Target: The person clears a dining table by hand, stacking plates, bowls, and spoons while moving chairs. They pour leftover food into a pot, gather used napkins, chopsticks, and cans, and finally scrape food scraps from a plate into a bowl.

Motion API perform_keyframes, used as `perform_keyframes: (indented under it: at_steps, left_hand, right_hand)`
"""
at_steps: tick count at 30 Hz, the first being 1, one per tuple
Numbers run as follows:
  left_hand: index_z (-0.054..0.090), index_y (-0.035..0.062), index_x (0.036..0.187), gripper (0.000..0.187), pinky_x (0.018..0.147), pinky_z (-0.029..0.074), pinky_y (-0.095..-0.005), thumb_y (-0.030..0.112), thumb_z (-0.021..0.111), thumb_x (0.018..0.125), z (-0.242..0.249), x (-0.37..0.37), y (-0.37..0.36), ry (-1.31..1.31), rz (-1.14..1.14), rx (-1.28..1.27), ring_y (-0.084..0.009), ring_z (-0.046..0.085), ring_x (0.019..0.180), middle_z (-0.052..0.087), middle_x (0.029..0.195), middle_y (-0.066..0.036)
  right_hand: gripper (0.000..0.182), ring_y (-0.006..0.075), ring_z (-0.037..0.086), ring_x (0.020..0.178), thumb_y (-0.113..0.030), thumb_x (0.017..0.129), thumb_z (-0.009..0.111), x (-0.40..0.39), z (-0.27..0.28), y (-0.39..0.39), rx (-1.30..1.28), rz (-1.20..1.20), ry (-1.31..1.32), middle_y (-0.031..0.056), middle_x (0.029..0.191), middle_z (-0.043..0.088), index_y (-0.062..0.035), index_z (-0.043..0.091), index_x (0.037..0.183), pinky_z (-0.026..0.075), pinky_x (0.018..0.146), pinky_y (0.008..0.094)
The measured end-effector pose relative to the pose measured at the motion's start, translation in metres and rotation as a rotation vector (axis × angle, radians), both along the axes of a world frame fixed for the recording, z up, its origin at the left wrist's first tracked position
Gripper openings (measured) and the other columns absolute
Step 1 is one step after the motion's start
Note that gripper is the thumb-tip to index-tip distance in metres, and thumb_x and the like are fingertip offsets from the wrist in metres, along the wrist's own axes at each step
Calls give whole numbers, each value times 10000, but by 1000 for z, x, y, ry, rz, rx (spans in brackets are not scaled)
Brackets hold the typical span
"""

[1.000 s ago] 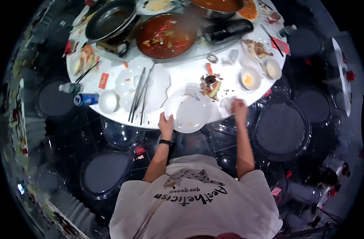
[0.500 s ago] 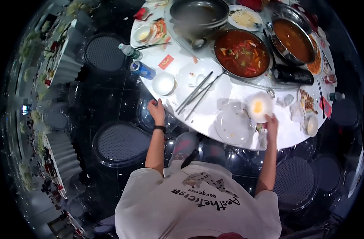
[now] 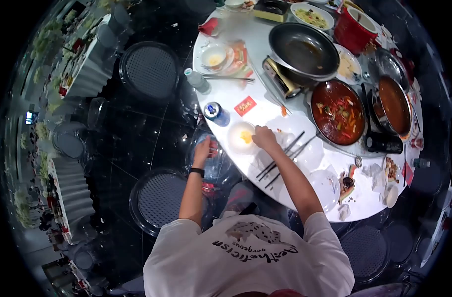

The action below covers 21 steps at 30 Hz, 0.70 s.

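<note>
My right hand (image 3: 266, 139) grips the right rim of a small white bowl (image 3: 234, 144) with yellow residue inside, near the table's left edge. That bowl sits where another white bowl stood, which is now hidden from sight. Under my right forearm, several dark chopsticks (image 3: 281, 163) lie across a white plate (image 3: 307, 151). Off the table's edge, my left hand (image 3: 205, 150) hangs with fingers apart and nothing in them. A blue can (image 3: 217, 114) and a red card (image 3: 245, 106) are just beyond the bowl.
A pot of red stew (image 3: 338, 113), a dark pan (image 3: 303, 49) and a steel pot of broth (image 3: 395, 106) stand farther in. Food scraps (image 3: 347, 184) lie right of a used plate (image 3: 323, 190). A plastic bottle (image 3: 197, 80) stands near the left edge; chairs (image 3: 166, 200) flank the table.
My right hand has carried the bowl with yellow residue leftward to the spot of the other white bowl. My left hand stays off the table's edge. The view has shifted.
</note>
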<state>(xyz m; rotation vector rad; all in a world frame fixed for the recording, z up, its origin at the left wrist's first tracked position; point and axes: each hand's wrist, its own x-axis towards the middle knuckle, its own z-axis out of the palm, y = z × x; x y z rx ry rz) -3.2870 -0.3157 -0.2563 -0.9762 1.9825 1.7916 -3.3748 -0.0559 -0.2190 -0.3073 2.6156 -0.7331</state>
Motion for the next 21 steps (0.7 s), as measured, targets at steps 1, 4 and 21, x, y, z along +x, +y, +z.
perform_keyframes:
  at_steps: [1, 4, 21]
  left_hand:
    - [644, 48, 935, 516, 501, 473, -242, 511, 418, 946, 10, -6, -23, 5, 11, -77, -122, 603, 563, 642, 758, -30]
    - [639, 51, 889, 396, 479, 444, -225, 398, 461, 957, 30, -56, -95, 242, 207, -229, -89, 565, 546, 616, 709, -16]
    - [643, 7, 984, 260, 745, 496, -343, 150, 663, 768, -24, -442, -168, 595, -789, -870, -231, 611, 819, 657, 872, -111]
  right_hand:
    - [270, 383, 637, 868, -227, 786, 580, -12, 9, -4, 83, 31, 45, 244, 915, 635, -25, 620, 961, 510, 795, 461]
    - [304, 351, 627, 911, -282, 763, 639, -72, 23, -26, 194, 82, 99, 204, 952, 637, -29, 640, 933, 515, 791, 431]
    - [151, 240, 515, 944, -147, 769, 554, -231, -58, -170, 383, 352, 830, 93, 931, 567, -51, 599, 876, 405, 789, 394]
